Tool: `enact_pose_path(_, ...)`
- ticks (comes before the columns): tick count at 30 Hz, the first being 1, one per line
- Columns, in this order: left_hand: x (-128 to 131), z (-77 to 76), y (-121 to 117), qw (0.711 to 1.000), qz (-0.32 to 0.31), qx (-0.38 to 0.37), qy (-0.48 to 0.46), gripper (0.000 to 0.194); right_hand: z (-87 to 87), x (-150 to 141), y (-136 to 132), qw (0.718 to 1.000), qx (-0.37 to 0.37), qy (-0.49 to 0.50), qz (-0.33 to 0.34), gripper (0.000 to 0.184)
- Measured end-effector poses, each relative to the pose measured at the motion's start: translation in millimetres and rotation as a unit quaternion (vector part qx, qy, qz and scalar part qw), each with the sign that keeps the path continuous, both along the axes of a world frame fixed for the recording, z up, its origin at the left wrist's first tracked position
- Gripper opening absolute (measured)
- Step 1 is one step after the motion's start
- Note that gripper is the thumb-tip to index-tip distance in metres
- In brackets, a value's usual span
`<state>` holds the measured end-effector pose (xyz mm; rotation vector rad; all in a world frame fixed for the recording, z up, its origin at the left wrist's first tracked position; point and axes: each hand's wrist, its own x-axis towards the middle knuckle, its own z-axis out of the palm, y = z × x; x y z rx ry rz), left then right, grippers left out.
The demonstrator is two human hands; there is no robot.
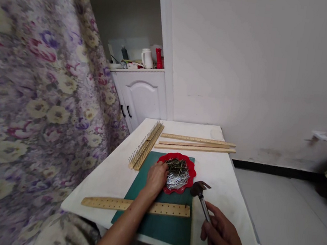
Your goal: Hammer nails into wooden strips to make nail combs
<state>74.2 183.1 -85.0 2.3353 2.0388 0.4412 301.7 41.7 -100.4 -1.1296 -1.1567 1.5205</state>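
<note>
Apart from each other, the left hand [156,176] is at the 9 o'clock edge of the red dish [193,170], fingers curled by the nails [178,177], pinch unclear; the right hand [218,229] is clamped around the hammer [204,206] at 4 o'clock. Green mat [163,233] lies under the dish; 1 drilled strip [167,209] lies at 6 o'clock, nail-studded wood [148,148] at 10.

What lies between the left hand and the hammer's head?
A red scalloped dish holding nails, as the head view shows.
</note>
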Motion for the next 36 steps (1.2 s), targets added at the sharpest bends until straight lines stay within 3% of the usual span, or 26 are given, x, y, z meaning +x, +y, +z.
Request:
enact_pose_path(7,-6.8,2.3,-8.4,0.999,-0.003,0.029,-0.023,0.014,6.3,2.2,0.9,1.0,0.01,-0.013,-0.009,0.051)
enact_pose_path(13,-14.5,-1.2,-6.9,0.993,-0.001,0.053,-0.103,0.017,4.5,1.0,2.1,1.0,0.024,-0.01,-0.012,0.051)
enact_pose_path(16,-18.3,5.8,-10.8,0.987,-0.006,0.076,-0.142,0.018,3.4,1.2,2.6,0.999,0.035,-0.006,-0.023,0.049)
enact_pose_path(19,-14.5,20.3,-30.8,0.968,-0.044,0.103,-0.225,0.018,6.4,0.9,2.9,0.998,0.037,-0.011,-0.048,0.049)
enact_pose_path(23,10.5,34.9,-78.2,0.941,-0.141,0.035,-0.305,0.016,9.8,-0.1,3.6,0.996,0.041,-0.017,-0.079,0.046)
enact_pose_path(28,44.0,29.5,-120.2,0.922,-0.214,-0.049,-0.32,0.013,3.1,-1.6,5.6,0.997,0.033,0.022,-0.072,0.04)
enact_pose_path(33,55.1,20.1,-125.4,0.899,-0.202,-0.084,-0.379,0.009,-4.0,-2.3,6.4,0.997,0.021,0.053,-0.043,0.042)
enact_pose_path(35,60.7,13.2,-125.5,0.857,-0.156,-0.12,-0.476,0.006,-4.9,-1.8,6.6,0.997,0.017,0.068,-0.035,0.043)
enact_pose_path(36,64.4,8.3,-125.8,0.82,-0.133,-0.148,-0.536,0.008,-5.2,-1.5,6.8,0.997,0.016,0.074,-0.034,0.043)
